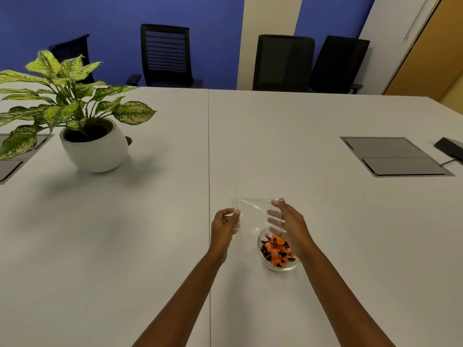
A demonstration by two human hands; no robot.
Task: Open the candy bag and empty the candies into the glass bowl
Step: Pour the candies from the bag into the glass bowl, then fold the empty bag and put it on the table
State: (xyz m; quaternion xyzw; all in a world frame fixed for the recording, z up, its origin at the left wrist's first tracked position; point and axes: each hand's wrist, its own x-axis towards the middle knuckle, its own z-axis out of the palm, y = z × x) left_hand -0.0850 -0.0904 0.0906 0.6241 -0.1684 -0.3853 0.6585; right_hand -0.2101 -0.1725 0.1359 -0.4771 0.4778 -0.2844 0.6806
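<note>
Above the round glass bowl of orange-black wrapped candies, we hold the clear plastic bag upended, seemingly empty: left hand and right hand pinching opposite edges.

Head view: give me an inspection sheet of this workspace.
Surface: white table, seam down the middle.
Job's things: clear bag held up, looks empty; bowl holds orange candies.
Clutter: plant; two floor-box lids.
Hands: left hand pinches bag's left edge; right hand holds its right side, fingers behind the plastic.
Cables: one from black device.
Surroundings: black chairs, blue wall.
</note>
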